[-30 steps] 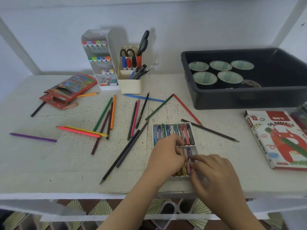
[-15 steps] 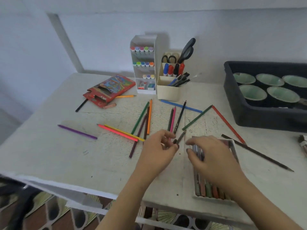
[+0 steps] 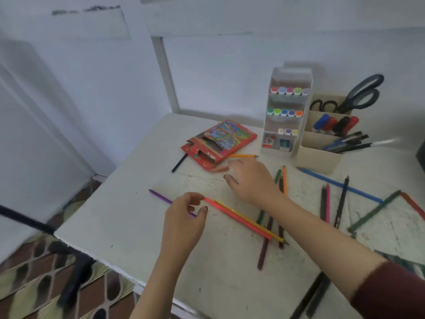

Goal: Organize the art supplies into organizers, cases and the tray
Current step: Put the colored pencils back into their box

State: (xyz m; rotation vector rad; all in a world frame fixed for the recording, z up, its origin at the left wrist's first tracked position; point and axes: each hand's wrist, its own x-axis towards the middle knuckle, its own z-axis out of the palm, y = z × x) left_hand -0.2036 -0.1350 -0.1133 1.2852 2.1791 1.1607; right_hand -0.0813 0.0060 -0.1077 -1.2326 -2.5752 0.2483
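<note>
White, scuffed tabletop [image 3: 128, 226] against a pale wall, with patterned floor at seven o'clock. Stowed at one o'clock: a white tiered plastic marker rack [image 3: 286, 111] with three shelves of capped markers. Just right of it, at two o'clock, stands a beige partitioned desk organizer [image 3: 319, 155] holding black-handled scissors [image 3: 361, 93], fat markers and pens. Not stowed: a red cardboard pencil box [image 3: 220, 141] at twelve o'clock, lying flat with its flap open; how many pencils it holds I cannot tell. A thin black pencil [image 3: 179, 162] meets its near-left corner, an orange-yellow pencil [image 3: 241, 155] lies by its right edge, and a stubby salmon pastel stick [image 3: 219, 168] sits just beside its near corner. Loose from centre round to three o'clock: a pink wooden pencil [image 3: 236, 217] and a yellow wooden pencil [image 3: 249, 219] side by side, a purple wooden pencil [image 3: 158, 195] at nine o'clock, and green, orange, blue, black, maroon and red pencils scattered and crossing. My right hand [image 3: 250, 180], fingers spread and holding nothing, has its fingertips near the pastel stick. My left hand [image 3: 184, 219] is curled over the purple pencil, forefinger at the pink pencil's tip and thumb apart beneath. I cannot tell whether it has a hold. Judgement: markers, scissors and pens look done, while nearly every pencil still needs boxing, so much remains.
</note>
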